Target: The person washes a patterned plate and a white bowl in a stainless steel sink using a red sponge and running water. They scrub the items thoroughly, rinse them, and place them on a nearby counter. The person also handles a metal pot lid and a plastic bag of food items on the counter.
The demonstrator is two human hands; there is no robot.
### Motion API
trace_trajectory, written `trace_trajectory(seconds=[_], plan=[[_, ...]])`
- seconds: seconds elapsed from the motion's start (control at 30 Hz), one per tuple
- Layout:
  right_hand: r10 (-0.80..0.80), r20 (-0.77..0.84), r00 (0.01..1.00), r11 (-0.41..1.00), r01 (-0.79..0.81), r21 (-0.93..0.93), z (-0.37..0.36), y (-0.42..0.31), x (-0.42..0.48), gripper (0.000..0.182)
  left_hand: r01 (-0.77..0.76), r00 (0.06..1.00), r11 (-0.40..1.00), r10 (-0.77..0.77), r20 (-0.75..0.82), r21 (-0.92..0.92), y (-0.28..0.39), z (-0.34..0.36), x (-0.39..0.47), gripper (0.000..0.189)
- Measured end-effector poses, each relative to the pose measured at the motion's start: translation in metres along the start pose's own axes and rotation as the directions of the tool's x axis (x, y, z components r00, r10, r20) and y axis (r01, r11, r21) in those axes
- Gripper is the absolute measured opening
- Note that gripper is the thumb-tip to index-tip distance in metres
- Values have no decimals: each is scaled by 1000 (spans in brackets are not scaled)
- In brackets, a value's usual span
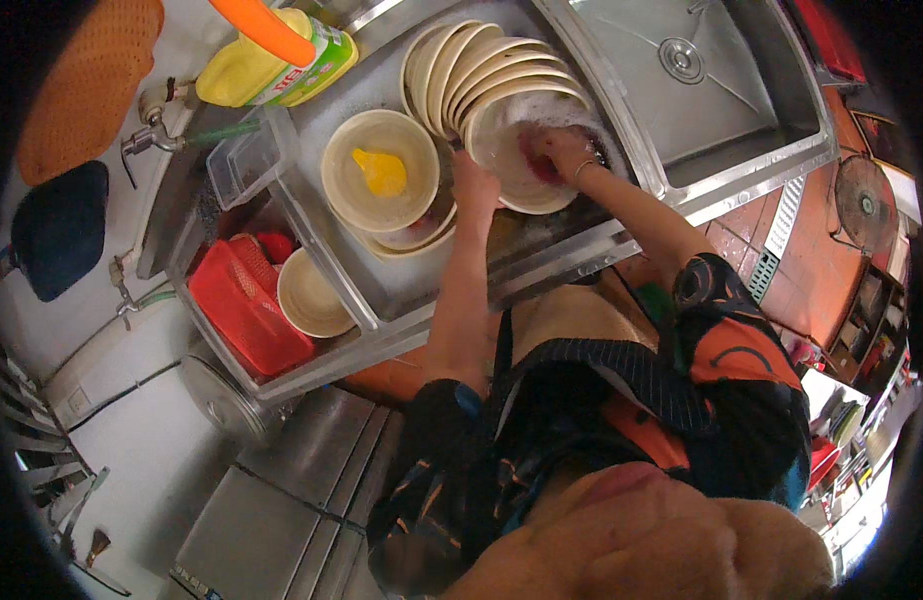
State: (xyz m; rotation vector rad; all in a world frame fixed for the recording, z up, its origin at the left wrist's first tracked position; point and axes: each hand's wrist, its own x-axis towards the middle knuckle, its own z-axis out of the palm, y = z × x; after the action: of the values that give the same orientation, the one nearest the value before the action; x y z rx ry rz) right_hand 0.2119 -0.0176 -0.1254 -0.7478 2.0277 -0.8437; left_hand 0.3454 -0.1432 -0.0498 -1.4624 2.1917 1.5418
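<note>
Inside a large cream bowl [499,139] with soap suds, my right hand [566,150] presses a dark red scrubbing cloth or pad [540,161] against the inner wall. My left hand [475,184] is closed on the left rim of this same bowl. Behind it, a fanned row of similar bowls [476,64] leans over, nested on their sides in the sink basin [390,285]. Left of my left hand, another cream bowl [341,202] sits on top of other bowls and holds a yellow scoop-like piece [382,174].
A left compartment holds a red plastic basket [244,307] and a bowl [311,292]. Beside it is a clear plastic container [244,165]. A yellow detergent jug [281,64] stands at the back near a tap [152,139]. To the right is a second steel basin [724,90] with a drain.
</note>
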Motion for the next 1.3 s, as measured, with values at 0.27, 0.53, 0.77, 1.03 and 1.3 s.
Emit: trace_trajectory(seconds=[0.27,0.53,0.77,1.03,1.3], plan=[[-200,92,975,213,135,-968,89,-15,75,30,359,903,625,-44,427,-693,-39,40,-5,36],[-9,619,785,432,562,-705,18,-4,-45,31,-54,996,857,83,35,-513,-47,47,8,49],[-105,-337,936,723,-161,-672,6,-13,4,44,246,953,835,-117,278,-493,-18,25,-9,75],[-391,-115,913,854,314,-415,91,6,38,44,30,994,690,56,95,-724,-47,64,-4,61],[163,233,959,483,128,-866,-19,10,-54,50,-427,889,904,425,-169,25,-11,34,-36,68]])
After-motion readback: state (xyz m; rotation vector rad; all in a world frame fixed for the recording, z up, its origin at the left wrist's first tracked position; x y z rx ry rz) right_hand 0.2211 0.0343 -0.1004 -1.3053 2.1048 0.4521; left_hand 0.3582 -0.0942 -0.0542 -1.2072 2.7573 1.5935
